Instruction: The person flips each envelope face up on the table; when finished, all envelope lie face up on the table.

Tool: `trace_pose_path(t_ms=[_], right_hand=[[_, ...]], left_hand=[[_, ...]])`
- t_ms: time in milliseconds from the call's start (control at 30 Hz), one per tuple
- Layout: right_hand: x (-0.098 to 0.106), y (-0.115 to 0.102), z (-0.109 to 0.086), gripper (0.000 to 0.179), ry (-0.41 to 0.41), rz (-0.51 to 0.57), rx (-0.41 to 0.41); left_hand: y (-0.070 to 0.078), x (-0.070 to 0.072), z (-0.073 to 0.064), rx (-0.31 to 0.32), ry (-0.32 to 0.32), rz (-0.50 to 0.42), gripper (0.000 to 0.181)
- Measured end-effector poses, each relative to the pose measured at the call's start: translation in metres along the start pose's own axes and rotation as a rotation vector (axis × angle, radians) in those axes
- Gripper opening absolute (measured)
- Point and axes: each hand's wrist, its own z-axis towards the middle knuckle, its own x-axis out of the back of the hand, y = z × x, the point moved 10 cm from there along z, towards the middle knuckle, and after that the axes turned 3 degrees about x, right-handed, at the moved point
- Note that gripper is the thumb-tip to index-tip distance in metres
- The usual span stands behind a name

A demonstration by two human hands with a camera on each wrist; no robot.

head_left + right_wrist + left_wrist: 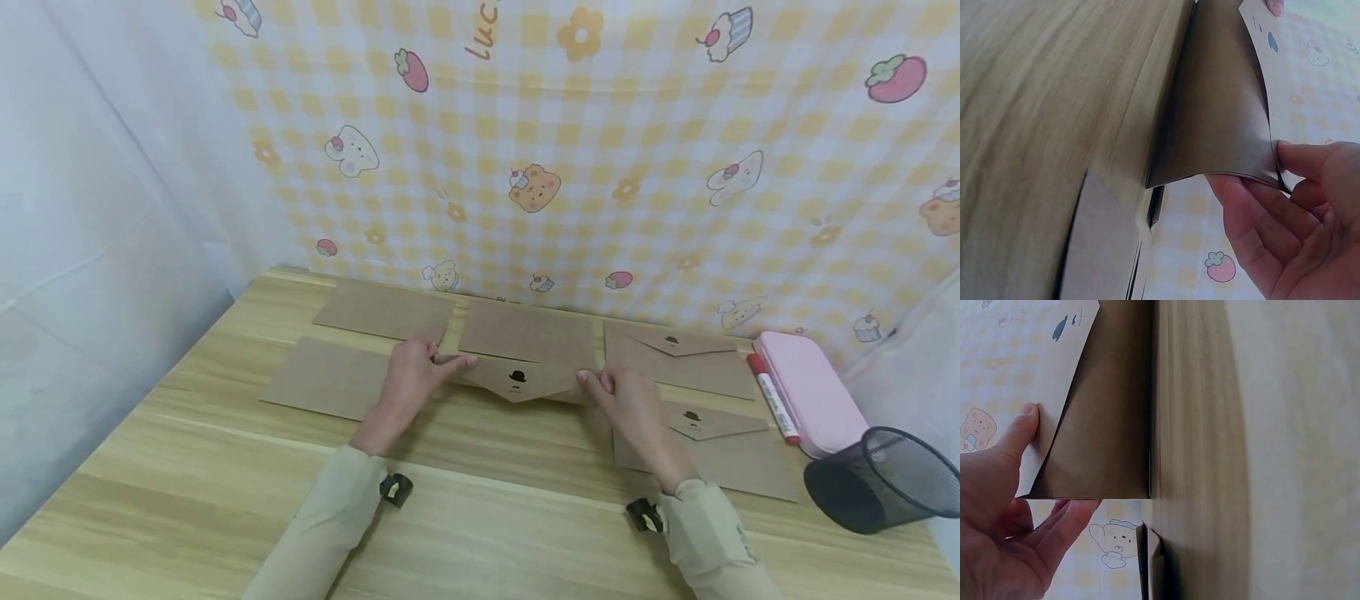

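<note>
A brown kraft envelope (542, 377) with a black hat and moustache printed on its flap spans both hands over the middle of the table. My left hand (405, 379) pinches its left end, thumb on the flap and fingers behind, as the left wrist view also shows for the envelope (1107, 419). At the other end, my right hand (633, 408) grips the same way. In the right wrist view the envelope (1216, 106) stands tilted up, its lower edge close to the wood. Just behind it lies another envelope (525, 329), plain side up.
Two plain-side envelopes (382, 310) (326, 379) lie on the left. On the right, two flap-side envelopes (690, 373) (720, 458) lie near a red-capped marker (774, 398), a pink case (813, 392) and a tipped black mesh pen holder (847, 492). A checked curtain (480, 167) hangs behind the table (480, 533).
</note>
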Motion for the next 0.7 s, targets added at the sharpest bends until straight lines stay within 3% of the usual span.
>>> trace_pose_path(t_ms=[333,700], right_hand=[[0.0033,-0.0018,0.0005,0.049,0.022,-0.002,0.016],[0.0039,-0.0068,0.0,0.04,0.03,0.008,0.037]], left_hand=[[0.001,0.0029,-0.0004,0.002,0.019,-0.017,0.061],[0.0052,0.0059,-0.0016,0.001,0.043,-0.061,0.057]])
